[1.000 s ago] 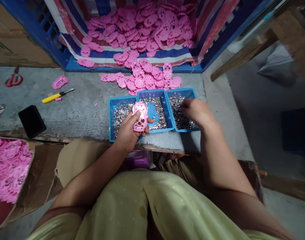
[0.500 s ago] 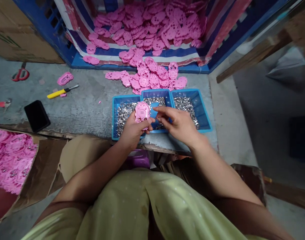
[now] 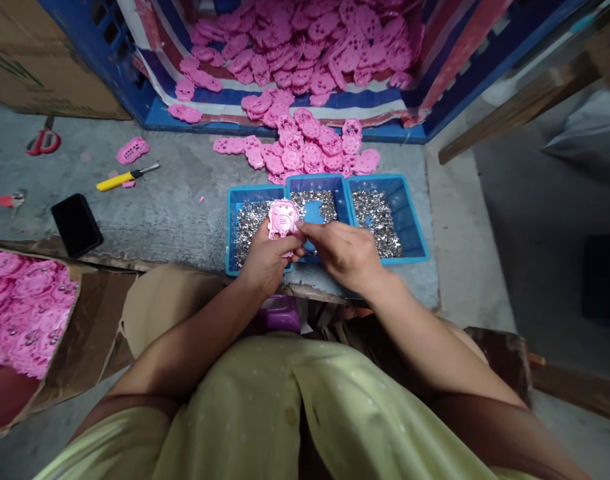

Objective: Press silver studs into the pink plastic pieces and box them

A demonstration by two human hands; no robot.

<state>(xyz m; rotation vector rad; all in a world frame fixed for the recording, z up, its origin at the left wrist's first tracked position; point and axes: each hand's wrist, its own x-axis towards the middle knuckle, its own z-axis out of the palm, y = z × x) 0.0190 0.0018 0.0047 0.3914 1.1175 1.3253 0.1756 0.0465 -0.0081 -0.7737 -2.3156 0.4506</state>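
My left hand (image 3: 267,259) is closed around a pink plastic casing (image 3: 283,217), holding it over the left and middle trays. Holes and raised details show on the casing's upward face. At the casing's right edge is the index fingertip of my right hand (image 3: 347,252), its other fingers curled under; anything pinched there is hidden. Below the hands, a left blue tray (image 3: 231,233), a middle blue tray (image 3: 345,200) and a right blue tray (image 3: 415,227) hold small shiny metal pieces. Just behind them lies a loose heap of pink casings (image 3: 312,150).
A large blue crate (image 3: 285,127), lined with striped sheet, holds many pink casings. On the left lie red scissors (image 3: 43,142), a yellow-handled screwdriver (image 3: 117,181), a black phone (image 3: 76,225) and keys (image 3: 15,201). A carton (image 3: 92,320) with pink casings stands at lower left.
My right hand has moved left from over the middle tray to the casing's edge. My left hand still grips the casing. The whole view has shifted slightly.
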